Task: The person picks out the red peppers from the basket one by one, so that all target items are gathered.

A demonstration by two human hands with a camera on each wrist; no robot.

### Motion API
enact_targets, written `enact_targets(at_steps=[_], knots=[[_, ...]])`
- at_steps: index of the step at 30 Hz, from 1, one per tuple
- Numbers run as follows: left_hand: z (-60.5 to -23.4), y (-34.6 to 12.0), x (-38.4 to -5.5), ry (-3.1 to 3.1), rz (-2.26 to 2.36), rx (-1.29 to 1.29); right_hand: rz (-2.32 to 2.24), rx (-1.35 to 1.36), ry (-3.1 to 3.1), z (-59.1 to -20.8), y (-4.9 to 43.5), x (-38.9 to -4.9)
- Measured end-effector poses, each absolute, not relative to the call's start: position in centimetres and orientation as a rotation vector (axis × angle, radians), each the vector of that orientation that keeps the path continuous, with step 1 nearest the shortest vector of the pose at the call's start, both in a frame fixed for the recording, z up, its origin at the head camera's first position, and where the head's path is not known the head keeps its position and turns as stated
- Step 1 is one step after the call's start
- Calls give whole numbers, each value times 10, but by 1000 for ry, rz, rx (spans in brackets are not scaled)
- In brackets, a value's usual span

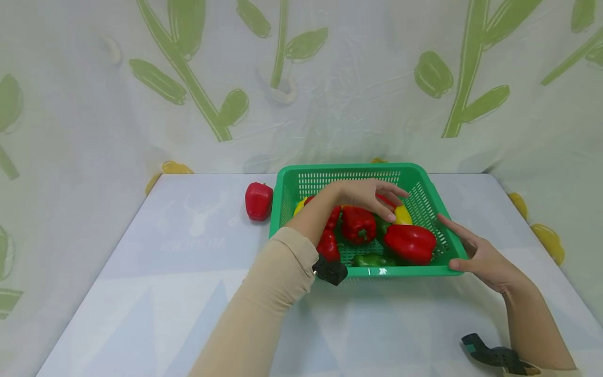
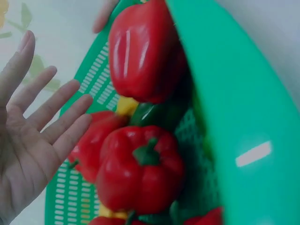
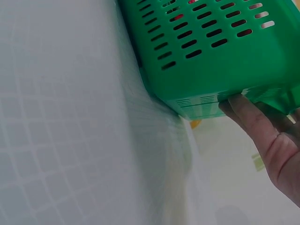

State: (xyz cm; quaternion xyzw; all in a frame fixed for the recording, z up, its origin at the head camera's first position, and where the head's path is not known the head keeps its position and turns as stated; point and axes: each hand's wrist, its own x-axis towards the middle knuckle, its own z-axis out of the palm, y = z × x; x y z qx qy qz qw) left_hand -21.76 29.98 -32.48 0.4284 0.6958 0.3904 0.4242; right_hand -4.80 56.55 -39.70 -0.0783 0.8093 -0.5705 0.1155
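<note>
A green plastic basket (image 1: pixel 377 271) holds several red bell peppers (image 1: pixel 359 225), green peppers (image 1: pixel 373 260) and yellow pieces (image 1: pixel 402 215). My left hand (image 1: pixel 365 195) hovers above the basket's middle with fingers spread; its palm (image 2: pixel 28 154) holds nothing in the left wrist view. A large red bell pepper (image 1: pixel 411 243) lies in the right front corner, below the left fingertips. My right hand (image 1: pixel 485 262) touches the basket's right end, thumb at the front corner and a straight finger further back along the rim. In the right wrist view, its fingers (image 3: pixel 255 119) meet the green wall.
One red bell pepper (image 1: pixel 258 201) stands on the white table (image 1: pixel 188 293), just left of the basket. Behind the table hangs a pale curtain (image 1: pixel 358 89) with green leaf prints. Dark straps (image 1: pixel 494 356) sit around both wrists.
</note>
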Motion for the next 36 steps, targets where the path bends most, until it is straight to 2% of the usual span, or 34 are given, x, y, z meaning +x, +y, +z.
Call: enact_targets(at_steps=[15, 36], knots=[[-348, 325, -208, 1734, 858, 1027, -1685, -271, 2339, -397, 559, -52], [-347, 337, -200, 1750, 706, 1011, -1621, -238, 2385, -394, 558, -53]])
